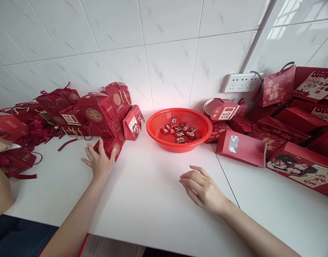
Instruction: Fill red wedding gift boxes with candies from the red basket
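Observation:
My left hand point(100, 162) has its fingers spread against the front of a small red gift box point(116, 149) at the foot of a stack. Whether its fingertips press on the box or only rest beside it I cannot tell. On the white table point(153, 200), my right hand point(204, 187) hovers or rests palm down, fingers loosely bent and apart, holding nothing. Beyond it stands a red plastic basket point(180, 147) with several small wrapped candies point(181, 138) inside. A red box with a cartoon couple point(134, 123) stands between the stack and the basket.
More red gift boxes point(59, 101) with ribbons fill the left back. To the right lies a heap of red boxes, including a pink-red box with a clear window point(240, 148). A power strip point(242, 83) is against the tiled wall. Another person's arm point(0, 189) reaches in at far left.

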{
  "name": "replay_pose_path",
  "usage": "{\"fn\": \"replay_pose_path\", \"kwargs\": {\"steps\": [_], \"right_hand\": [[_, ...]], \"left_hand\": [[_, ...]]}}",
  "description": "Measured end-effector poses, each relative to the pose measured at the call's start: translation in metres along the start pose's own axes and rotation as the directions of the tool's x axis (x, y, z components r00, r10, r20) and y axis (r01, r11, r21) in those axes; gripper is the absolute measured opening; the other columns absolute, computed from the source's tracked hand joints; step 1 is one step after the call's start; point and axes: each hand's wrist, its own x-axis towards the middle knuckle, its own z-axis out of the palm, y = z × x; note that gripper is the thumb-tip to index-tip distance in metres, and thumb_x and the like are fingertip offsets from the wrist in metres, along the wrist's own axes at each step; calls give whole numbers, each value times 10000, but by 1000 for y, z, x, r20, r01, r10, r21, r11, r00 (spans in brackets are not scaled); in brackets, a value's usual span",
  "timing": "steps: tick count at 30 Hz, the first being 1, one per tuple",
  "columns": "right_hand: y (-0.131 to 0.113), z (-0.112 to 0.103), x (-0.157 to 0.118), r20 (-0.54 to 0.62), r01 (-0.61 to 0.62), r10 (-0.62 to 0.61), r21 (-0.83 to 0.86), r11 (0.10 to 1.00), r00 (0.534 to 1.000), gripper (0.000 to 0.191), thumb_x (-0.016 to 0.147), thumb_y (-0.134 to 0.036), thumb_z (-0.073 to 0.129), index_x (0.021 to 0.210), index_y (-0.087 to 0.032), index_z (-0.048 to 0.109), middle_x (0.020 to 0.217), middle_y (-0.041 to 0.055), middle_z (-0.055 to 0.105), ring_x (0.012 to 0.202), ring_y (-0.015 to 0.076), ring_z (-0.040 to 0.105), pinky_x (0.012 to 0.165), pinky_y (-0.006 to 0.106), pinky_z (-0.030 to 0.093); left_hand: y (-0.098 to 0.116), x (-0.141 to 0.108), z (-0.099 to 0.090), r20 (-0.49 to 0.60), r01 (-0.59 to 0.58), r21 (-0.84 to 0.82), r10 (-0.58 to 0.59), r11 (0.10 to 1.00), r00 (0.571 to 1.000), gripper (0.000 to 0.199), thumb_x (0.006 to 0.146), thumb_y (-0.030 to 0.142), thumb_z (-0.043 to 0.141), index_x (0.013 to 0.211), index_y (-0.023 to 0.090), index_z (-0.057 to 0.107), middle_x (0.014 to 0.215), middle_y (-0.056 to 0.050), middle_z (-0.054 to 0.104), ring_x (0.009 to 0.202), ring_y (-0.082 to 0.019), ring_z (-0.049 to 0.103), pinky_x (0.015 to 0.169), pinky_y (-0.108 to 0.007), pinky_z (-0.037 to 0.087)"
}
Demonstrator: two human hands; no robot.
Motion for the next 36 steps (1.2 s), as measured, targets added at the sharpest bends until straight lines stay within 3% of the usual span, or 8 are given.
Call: {"fn": "replay_pose_path", "kwargs": {"steps": [5, 7, 10, 13, 17, 21, 26, 36], "right_hand": [[10, -7, 6, 2, -16, 16, -103, 995, 1000, 263, 954, -99, 488, 1181, -212, 560, 1092, 75, 694, 1012, 196, 659, 1083, 523, 411], [27, -19, 9, -40, -108, 102, -204, 973, 994, 255, 966, -158, 506, 1207, -220, 561, 1195, 107, 663, 1108, 241, 627, 1066, 536, 418], [64, -48, 3, -238, -398, 334, -320, 860, 912, 293, 971, -269, 533, 1259, -222, 548, 1340, 149, 581, 1226, 314, 552, 979, 524, 469], [98, -81, -15, -426, -746, 612, -397, 535, 666, 428, 948, -408, 554, 1317, -196, 508, 1406, 178, 517, 1274, 358, 502, 970, 525, 465], [126, -113, -46, -475, -941, 867, -338, -26, 147, 506, 976, -470, 451, 1329, -110, 491, 1251, 244, 585, 1169, 383, 589, 904, 522, 492], [144, -124, -70, -400, -927, 913, -306, -218, -83, 473, 937, -404, 526, 1235, -40, 579, 1118, 280, 641, 1092, 406, 641, 881, 538, 492], [163, -127, -85, -257, -919, 949, -297, -258, -184, 369, 962, -381, 547, 1182, -102, 645, 1171, 187, 663, 1122, 320, 637, 926, 486, 498], [162, -129, -87, -191, -949, 971, -249, -193, -147, 317, 957, -403, 567, 1033, -124, 696, 1014, 152, 715, 999, 281, 677, 902, 464, 513]], "left_hand": [[40, -22, -6, -233, -443, -109, 410, 890, 882, 777, 921, 409, 575, 1560, 129, 233, 1638, -239, 40, 1521, -420, 79, 1191, -638, 129], [72, -37, -6, -267, -747, -223, 698, 626, 665, 722, 898, 329, 619, 1535, 182, 313, 1624, -209, 181, 1479, -382, 265, 1175, -540, 285], [127, -65, -2, -44, -863, -480, 979, 155, 200, 562, 932, 342, 588, 1472, 271, 447, 1564, -109, 401, 1343, -270, 500, 1108, -402, 417], [167, -88, 7, 108, -738, -668, 994, 98, 35, 590, 942, 433, 579, 1495, 292, 427, 1605, -97, 343, 1420, -293, 428, 1165, -493, 357], [179, -93, 23, 220, -631, -754, 975, 181, 17, 617, 985, 458, 499, 1555, 326, 303, 1624, -59, 303, 1505, -286, 277, 1226, -548, 225], [175, -87, 28, 311, -606, -752, 950, 259, 21, 577, 1007, 473, 441, 1553, 349, 302, 1644, -3, 249, 1524, -265, 226, 1256, -512, 174], [178, -89, 24, 332, -616, -738, 943, 274, 22, 558, 1010, 474, 429, 1544, 357, 316, 1646, 23, 245, 1530, -247, 207, 1263, -505, 165], [176, -92, 27, 281, -596, -761, 958, 255, 52, 560, 992, 452, 481, 1527, 331, 369, 1621, -23, 319, 1509, -266, 268, 1250, -506, 206]]}}
